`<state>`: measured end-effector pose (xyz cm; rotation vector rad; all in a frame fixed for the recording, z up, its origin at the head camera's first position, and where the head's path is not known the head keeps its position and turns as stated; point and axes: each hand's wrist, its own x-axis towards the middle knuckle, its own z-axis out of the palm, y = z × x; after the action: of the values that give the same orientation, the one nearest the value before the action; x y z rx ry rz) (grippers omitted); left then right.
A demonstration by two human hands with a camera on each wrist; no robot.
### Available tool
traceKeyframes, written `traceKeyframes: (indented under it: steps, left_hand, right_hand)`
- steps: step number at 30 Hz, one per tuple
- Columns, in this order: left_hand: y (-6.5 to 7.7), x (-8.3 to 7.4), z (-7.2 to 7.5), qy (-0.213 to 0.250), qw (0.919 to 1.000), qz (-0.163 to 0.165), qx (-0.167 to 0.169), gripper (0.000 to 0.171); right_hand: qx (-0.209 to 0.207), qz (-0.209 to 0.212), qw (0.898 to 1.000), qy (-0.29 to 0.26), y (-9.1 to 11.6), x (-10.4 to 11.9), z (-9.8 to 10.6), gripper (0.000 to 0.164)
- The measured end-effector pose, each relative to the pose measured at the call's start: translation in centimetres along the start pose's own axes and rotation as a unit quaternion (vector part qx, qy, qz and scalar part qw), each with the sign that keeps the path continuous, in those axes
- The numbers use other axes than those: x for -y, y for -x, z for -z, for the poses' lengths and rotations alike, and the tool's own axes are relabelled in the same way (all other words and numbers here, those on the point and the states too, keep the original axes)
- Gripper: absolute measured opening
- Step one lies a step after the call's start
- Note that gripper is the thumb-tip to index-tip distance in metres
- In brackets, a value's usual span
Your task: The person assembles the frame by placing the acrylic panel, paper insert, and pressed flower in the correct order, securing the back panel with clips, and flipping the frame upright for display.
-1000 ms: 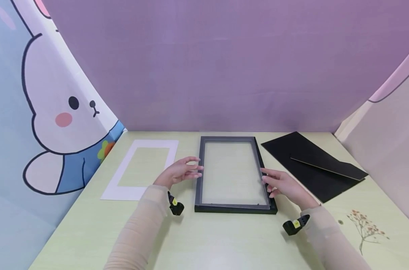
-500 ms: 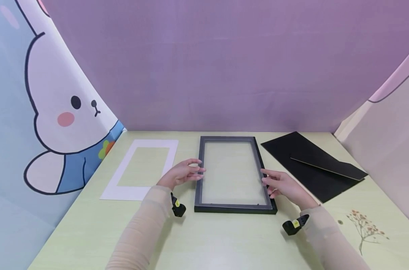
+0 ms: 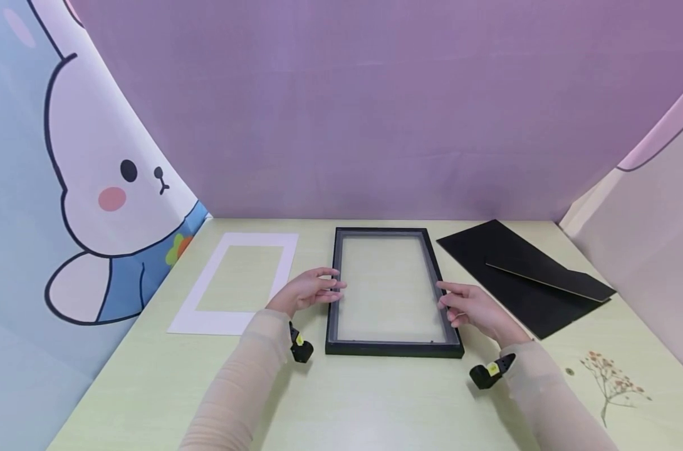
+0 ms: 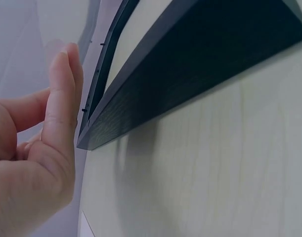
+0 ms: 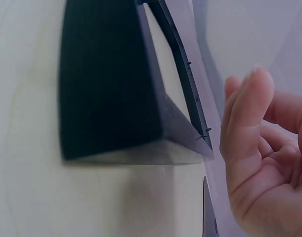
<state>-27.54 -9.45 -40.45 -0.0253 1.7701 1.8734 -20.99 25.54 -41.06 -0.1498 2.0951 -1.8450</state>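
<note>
A black picture frame [image 3: 395, 349] lies on the pale table with its opening facing up. Over it is a clear sheet [image 3: 392, 288], which shows as a pale, glossy rectangle with a greyish border. My left hand [image 3: 306, 290] holds the sheet's left edge by the fingertips. At the opposite edge, my right hand [image 3: 471, 307] holds it with bent fingers. Close up, the left wrist view shows raised fingers [image 4: 62, 103] beside the frame's side wall [image 4: 160, 84]. In the right wrist view, the fingers [image 5: 247, 118] are curved near a frame corner.
A white mat board [image 3: 212, 322] with a cut-out window lies to the left. Toward the back right rests a black backing board [image 3: 488, 244] with a stand flap [image 3: 552, 279]. A dried flower sprig [image 3: 609, 382] and a small round piece [image 3: 569, 371] are at the front right.
My left hand has shifted slightly right and nearer to me, while the right hand has barely moved. The frame's outer rim shows darker around the sheet than before.
</note>
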Motion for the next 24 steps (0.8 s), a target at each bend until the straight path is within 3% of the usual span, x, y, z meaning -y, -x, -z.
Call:
traceKeyframes:
  steps: [24]
  left_hand:
    - [-1.2,-0.1,-0.3,0.024,0.9997,-0.002,-0.008,0.045]
  right_hand:
    - [-0.012,-0.018,1.0,-0.003,-0.7,0.0,0.3,0.053]
